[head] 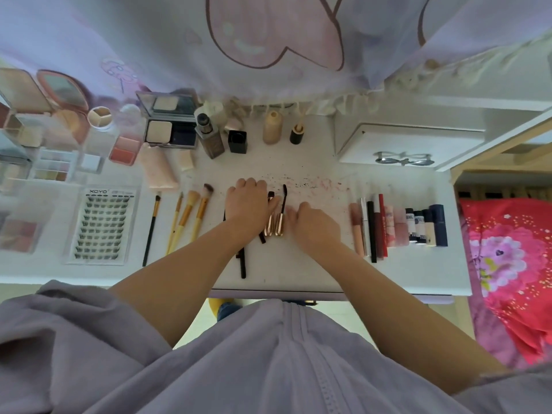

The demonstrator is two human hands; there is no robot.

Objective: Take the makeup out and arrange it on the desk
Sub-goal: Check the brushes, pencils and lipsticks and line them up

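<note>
1. Left hand (pixel 246 204): palm down, fingers curled loosely over black pencils; whether it grips one, can't tell.
2. Right hand (pixel 310 222): fingers curled, fingertips touching one of two gold-handled wands (pixel 276 218) at its 9 o'clock.
3. Four brushes (pixel 185 218) at 9 o'clock of the left hand.
4. Roughly ten tubes (pixel 397 225) in a row at 3 o'clock on the desk (pixel 298 273).
5. One lash tray (pixel 103 227) far 9 o'clock.

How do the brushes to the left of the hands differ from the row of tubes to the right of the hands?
The brushes have pale wooden or black handles with bristle tips, while the tubes are capped sticks and bottles in pink, red, black and navy. The brushes lie spaced apart and slightly fanned; the tubes lie packed side by side. Both groups lie flat on the white desk.
</note>
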